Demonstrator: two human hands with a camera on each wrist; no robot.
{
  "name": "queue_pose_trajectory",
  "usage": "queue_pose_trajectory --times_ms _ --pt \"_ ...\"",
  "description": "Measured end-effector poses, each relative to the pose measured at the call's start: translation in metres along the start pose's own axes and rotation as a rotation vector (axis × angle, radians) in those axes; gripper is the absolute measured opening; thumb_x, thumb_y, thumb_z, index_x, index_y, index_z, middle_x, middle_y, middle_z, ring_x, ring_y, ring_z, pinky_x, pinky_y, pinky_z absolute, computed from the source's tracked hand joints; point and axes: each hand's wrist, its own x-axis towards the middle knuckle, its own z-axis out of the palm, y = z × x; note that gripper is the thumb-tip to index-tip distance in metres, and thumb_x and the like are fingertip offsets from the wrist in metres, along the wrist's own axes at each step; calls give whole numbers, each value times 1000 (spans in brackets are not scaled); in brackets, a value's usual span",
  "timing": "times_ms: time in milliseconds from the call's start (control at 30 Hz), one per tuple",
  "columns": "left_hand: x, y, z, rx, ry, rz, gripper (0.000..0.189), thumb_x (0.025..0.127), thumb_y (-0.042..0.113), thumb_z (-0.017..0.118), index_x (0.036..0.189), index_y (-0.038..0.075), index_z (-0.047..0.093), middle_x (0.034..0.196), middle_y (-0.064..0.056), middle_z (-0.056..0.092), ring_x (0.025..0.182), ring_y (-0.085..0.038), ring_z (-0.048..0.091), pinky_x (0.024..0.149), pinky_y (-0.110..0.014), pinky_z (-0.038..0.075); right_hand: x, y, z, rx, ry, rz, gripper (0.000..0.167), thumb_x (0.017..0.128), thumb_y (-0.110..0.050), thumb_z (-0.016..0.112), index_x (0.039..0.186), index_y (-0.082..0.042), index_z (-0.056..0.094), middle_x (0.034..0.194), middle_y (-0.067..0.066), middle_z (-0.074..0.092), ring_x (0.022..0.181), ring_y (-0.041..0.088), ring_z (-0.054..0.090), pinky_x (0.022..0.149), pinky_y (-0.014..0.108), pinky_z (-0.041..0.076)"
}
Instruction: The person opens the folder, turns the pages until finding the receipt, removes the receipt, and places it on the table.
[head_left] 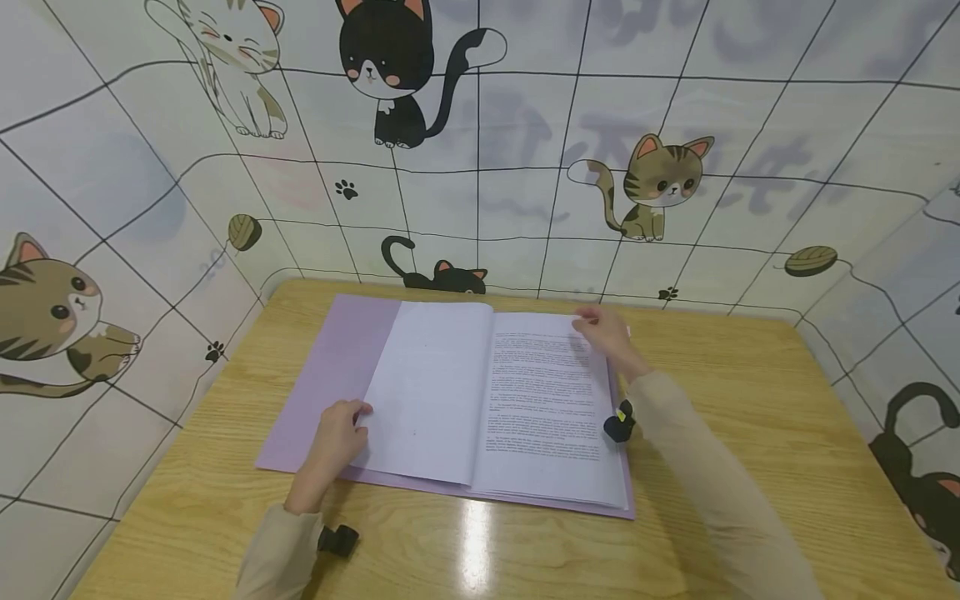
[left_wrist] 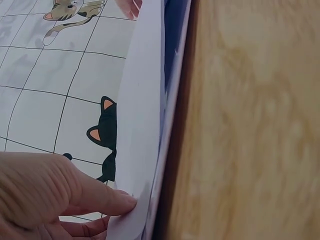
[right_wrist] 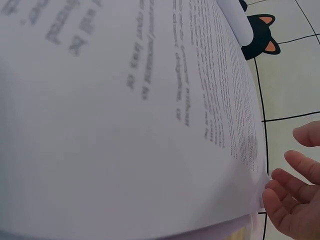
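An open document with a purple cover [head_left: 330,367] lies on the table. Its left page [head_left: 423,392] is almost blank, while the right page [head_left: 543,400] carries dense printed text. My left hand [head_left: 339,433] rests at the left page's outer edge, thumb and index finger apart on the paper. In the left wrist view, the left thumb [left_wrist: 112,200] touches the sheet near its edge. At the right page's top outer corner is my right hand [head_left: 606,333]. The right wrist view shows its fingers [right_wrist: 287,185] loosely bent beside the page edge, with thumb and forefinger apart.
A light wooden table [head_left: 720,450] extends around the document. Behind it stands a wall covering [head_left: 525,208] with cartoon cats and grid lines. Black wrist devices show beside the left sleeve [head_left: 281,550] and the right sleeve [head_left: 712,467].
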Motion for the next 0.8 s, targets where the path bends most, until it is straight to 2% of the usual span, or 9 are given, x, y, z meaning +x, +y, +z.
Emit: queue_pose_trajectory --times_ms 167,400,533,800 --pt "1 -4 1 1 -7 -25 25 67 -12 58 90 -10 67 80 -18 58 78 -33 54 71 -46 46 4 5 -2 -47 -5 -9 44 92 -18 52 133 -1 47 129 21 49 115 36 46 93 48 40" --pt "3 -3 0 10 -28 -66 24 68 -9 62 91 -9 68 90 -22 55 79 -31 53 70 -45 47 5 10 -3 -147 9 -59 48 92 -16 50 135 2 44 138 23 43 127 39 38 103 50 31" --pt "3 -2 0 19 -36 -65 23 68 -9 62 91 -10 67 92 -22 56 81 -31 54 71 -45 47 7 12 -3 -189 24 -69 47 92 -16 48 135 2 44 138 22 43 128 39 36 104 51 30" --pt "3 -3 0 12 -36 -43 23 67 -10 61 90 -12 66 88 -20 59 82 -34 56 75 -46 48 7 9 -3 -220 98 -145 40 91 -13 50 127 4 52 130 24 49 120 38 44 98 50 37"
